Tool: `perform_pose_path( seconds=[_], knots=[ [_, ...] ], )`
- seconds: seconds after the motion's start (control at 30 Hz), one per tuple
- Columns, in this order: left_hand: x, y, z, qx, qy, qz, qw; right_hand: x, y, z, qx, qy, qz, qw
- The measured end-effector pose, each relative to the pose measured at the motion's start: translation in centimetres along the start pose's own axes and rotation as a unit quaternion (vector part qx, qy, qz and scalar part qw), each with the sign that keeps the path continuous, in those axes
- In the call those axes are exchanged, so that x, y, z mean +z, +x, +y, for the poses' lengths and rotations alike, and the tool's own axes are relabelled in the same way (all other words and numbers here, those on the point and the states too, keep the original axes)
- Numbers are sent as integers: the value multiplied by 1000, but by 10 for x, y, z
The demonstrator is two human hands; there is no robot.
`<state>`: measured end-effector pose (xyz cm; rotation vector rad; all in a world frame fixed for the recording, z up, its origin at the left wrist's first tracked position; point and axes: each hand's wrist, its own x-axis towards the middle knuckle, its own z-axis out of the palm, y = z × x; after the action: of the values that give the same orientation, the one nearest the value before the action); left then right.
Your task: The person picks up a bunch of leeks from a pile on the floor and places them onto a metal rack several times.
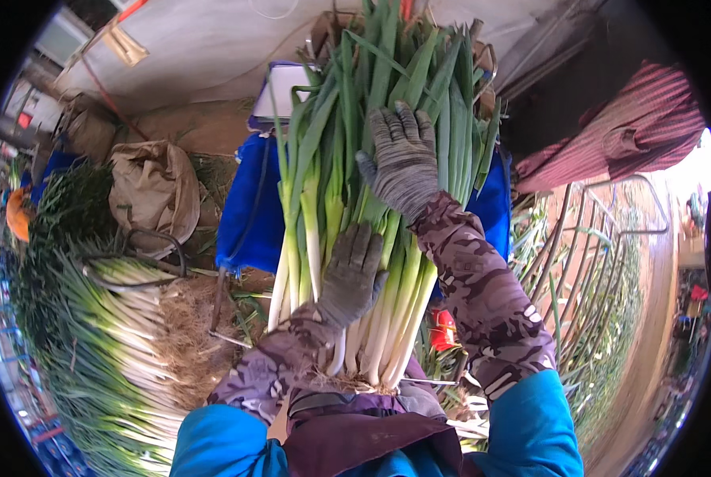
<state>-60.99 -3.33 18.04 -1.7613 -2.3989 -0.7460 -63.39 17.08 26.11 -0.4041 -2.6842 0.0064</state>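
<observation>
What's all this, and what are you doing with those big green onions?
A person in gray gloves is touching a big bunch of green onions, root ends toward the body. The left grip lies open on the bunch, near the pale stalks, and the right grip lies open farther up, on the leaves. Blue cloth shows on both sides. Another pile of onions lies to the left.

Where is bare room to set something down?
The brown ground between the pale wall and the beige sack looks bare, as does the floor strip right of the scattered greenery. It is crowded under the left hand and right hand, where leeks overlap the blue cloth, and at the separate leek pile.
</observation>
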Motion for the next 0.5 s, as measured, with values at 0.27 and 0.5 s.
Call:
perform_pose_path(
  seconds=[0.27,0.5],
  knots=[
    [40,7,-16,-8,-34,2,999,58,9,3,76,-96,-84,989],
    [-22,-12,-25,21,-41,54,997,49,-6,-7,66,-24,-13,997]
  ],
)
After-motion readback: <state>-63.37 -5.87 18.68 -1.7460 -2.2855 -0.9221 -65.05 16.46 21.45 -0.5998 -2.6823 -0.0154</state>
